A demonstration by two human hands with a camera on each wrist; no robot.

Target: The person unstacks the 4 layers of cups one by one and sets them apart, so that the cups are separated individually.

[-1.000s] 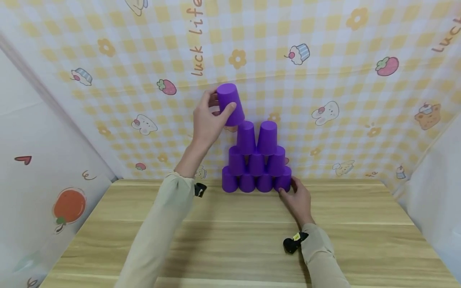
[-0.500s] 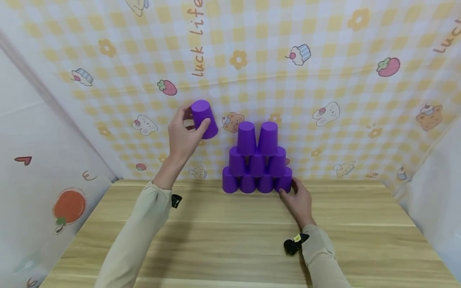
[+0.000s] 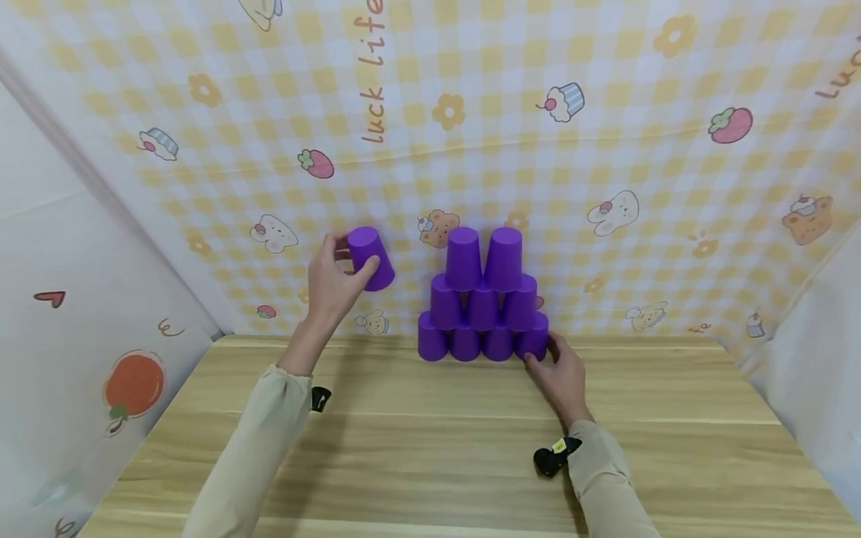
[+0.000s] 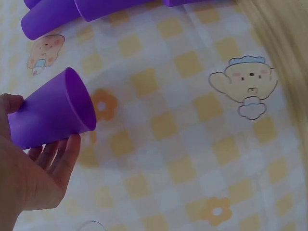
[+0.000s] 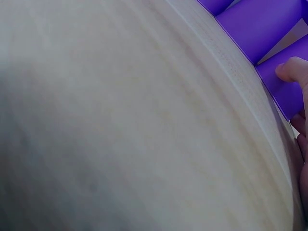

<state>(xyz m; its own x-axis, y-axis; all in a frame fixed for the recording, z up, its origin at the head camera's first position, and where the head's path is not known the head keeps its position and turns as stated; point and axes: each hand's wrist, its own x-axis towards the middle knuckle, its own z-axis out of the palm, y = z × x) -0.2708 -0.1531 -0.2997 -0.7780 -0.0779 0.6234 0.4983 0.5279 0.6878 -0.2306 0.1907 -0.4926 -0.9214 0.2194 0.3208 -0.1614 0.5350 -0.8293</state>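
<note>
My left hand holds a purple cup mouth down and slightly tilted, in the air left of the stack. In the left wrist view, thumb and fingers lie on opposite sides of that cup, its open rim facing away from the palm. Inverted purple cups form a stepped stack against the backdrop: two on top, three in the middle, several along the bottom. My right hand grips the bottom row's right-end cup, thumb in front and fingers at its far side.
The stack stands at the back edge of a wood-grain table. Right behind it hangs a yellow checked cloth with cartoon prints. White cloth walls close off both sides. A small black device sits at each wrist.
My left hand has carried its cup from above the stack's upper left, down and to the left, clear of the stack. The right hand and the stacked cups stay put.
</note>
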